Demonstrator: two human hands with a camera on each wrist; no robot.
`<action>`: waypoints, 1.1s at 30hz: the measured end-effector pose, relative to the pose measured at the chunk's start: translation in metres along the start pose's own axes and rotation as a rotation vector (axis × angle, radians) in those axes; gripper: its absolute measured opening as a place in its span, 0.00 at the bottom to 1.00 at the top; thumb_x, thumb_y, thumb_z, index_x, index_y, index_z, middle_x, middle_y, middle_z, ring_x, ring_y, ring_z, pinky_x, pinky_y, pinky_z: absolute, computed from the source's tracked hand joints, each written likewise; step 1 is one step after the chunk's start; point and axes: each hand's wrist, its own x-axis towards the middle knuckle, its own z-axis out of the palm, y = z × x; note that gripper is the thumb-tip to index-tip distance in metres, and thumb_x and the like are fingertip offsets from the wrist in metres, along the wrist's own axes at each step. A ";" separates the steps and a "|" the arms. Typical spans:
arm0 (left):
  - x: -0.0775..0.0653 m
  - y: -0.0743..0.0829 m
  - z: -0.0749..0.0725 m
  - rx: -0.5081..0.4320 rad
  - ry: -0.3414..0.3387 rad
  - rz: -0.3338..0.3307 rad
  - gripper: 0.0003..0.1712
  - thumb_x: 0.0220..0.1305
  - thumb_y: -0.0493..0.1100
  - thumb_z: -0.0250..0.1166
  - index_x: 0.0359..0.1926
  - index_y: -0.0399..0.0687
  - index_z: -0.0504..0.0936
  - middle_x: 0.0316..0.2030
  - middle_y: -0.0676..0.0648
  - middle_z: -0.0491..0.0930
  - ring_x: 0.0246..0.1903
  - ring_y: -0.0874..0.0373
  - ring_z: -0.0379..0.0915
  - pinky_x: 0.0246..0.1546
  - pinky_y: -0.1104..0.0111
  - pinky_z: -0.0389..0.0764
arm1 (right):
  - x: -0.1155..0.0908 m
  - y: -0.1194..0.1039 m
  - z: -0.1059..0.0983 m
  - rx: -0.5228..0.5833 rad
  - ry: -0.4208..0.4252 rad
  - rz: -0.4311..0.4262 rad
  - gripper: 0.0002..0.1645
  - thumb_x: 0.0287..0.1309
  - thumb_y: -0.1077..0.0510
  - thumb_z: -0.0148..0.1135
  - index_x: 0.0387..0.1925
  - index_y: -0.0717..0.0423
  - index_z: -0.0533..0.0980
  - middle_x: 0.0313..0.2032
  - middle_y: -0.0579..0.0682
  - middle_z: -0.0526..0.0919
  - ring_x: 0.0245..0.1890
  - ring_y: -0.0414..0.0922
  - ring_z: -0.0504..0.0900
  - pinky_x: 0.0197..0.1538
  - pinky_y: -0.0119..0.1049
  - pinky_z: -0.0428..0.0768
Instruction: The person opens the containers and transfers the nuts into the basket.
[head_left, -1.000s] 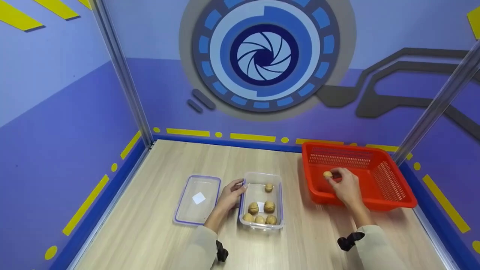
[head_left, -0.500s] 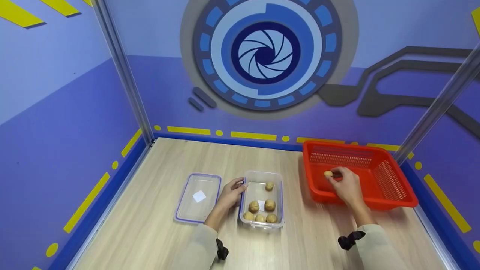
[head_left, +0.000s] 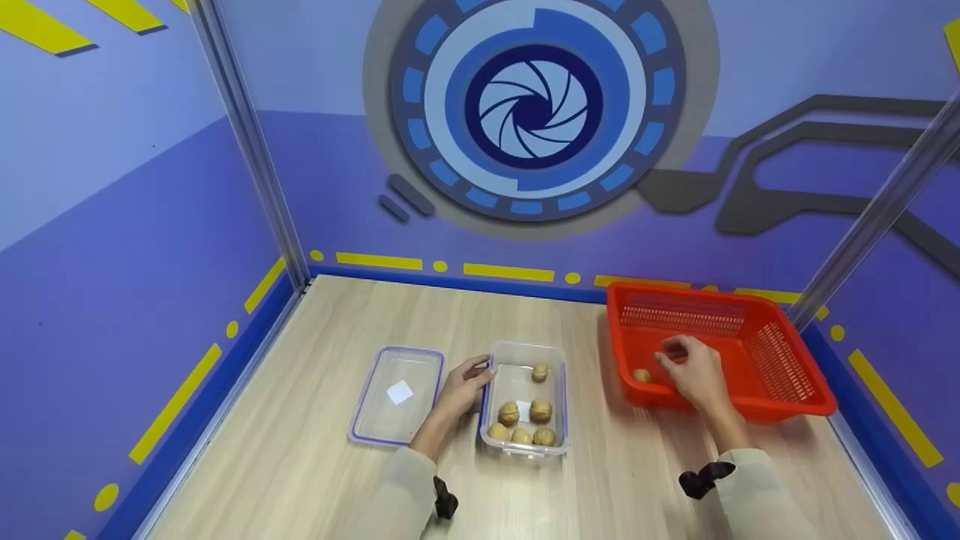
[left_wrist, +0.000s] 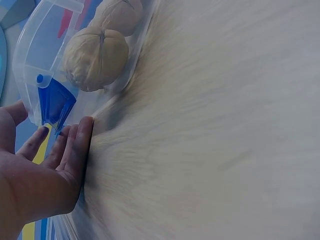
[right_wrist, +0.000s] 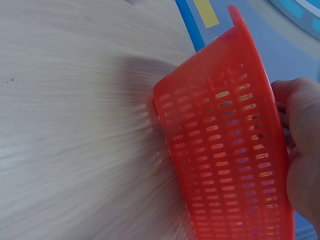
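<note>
In the head view, the left hand [head_left: 459, 391] lay against the left side of a clear plastic container [head_left: 516, 384], thumb at the rim, fingers extended rather than curled round it. Six walnuts [head_left: 540, 410] sat inside, five gathered toward the near end and one near the far end. A clear lid with a purple edge [head_left: 384, 418] lay flat on the wooden surface [head_left: 262, 457], just left of that hand. The right hand [head_left: 695, 373] hung over a red plastic basket [head_left: 781, 361], thumb and fingertips apart, holding nothing; one walnut lay below them, in the basket's near left part.

In the left wrist view, the fingers reached the container's outer wall beside a blue piece [left_wrist: 56, 104], with two walnuts visible.

In the right wrist view, the basket's slotted wall hid the right fingertips.
</note>
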 end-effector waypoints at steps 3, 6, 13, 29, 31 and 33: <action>0.001 0.000 0.000 0.016 0.003 0.008 0.27 0.76 0.41 0.65 0.71 0.33 0.74 0.56 0.32 0.83 0.56 0.40 0.81 0.61 0.51 0.79 | -0.002 -0.002 -0.002 0.008 -0.007 -0.004 0.17 0.65 0.59 0.74 0.51 0.66 0.83 0.45 0.62 0.88 0.45 0.58 0.87 0.49 0.49 0.86; 0.000 -0.001 0.001 0.032 0.011 0.009 0.28 0.76 0.41 0.65 0.71 0.33 0.75 0.57 0.32 0.83 0.56 0.41 0.81 0.62 0.51 0.79 | -0.003 -0.005 -0.002 0.010 -0.014 -0.013 0.17 0.65 0.60 0.75 0.51 0.65 0.83 0.45 0.61 0.88 0.45 0.57 0.87 0.47 0.36 0.85; -0.001 -0.002 0.001 0.037 0.020 -0.005 0.28 0.76 0.41 0.65 0.71 0.34 0.74 0.58 0.31 0.82 0.55 0.44 0.81 0.61 0.52 0.80 | 0.002 -0.029 0.005 0.049 -0.009 -0.091 0.17 0.63 0.62 0.76 0.50 0.64 0.83 0.44 0.60 0.87 0.45 0.56 0.85 0.51 0.52 0.86; 0.001 0.001 0.000 0.015 -0.004 -0.038 0.30 0.76 0.43 0.65 0.73 0.36 0.73 0.61 0.32 0.81 0.57 0.43 0.81 0.61 0.53 0.81 | -0.015 -0.113 0.077 0.190 -0.036 -0.380 0.17 0.55 0.66 0.80 0.45 0.63 0.84 0.40 0.57 0.87 0.41 0.53 0.87 0.46 0.55 0.88; 0.001 0.001 0.000 0.009 -0.007 -0.051 0.30 0.77 0.43 0.65 0.74 0.37 0.73 0.60 0.33 0.81 0.57 0.42 0.81 0.60 0.54 0.81 | -0.019 -0.119 0.088 0.194 -0.060 -0.376 0.17 0.54 0.67 0.80 0.45 0.63 0.85 0.40 0.56 0.87 0.42 0.53 0.87 0.47 0.54 0.88; 0.001 0.001 -0.001 0.007 -0.009 -0.054 0.30 0.77 0.44 0.65 0.74 0.38 0.73 0.60 0.34 0.81 0.56 0.43 0.81 0.58 0.55 0.82 | -0.023 -0.125 0.099 0.192 -0.087 -0.365 0.17 0.54 0.67 0.80 0.45 0.61 0.85 0.41 0.55 0.88 0.42 0.52 0.87 0.47 0.53 0.89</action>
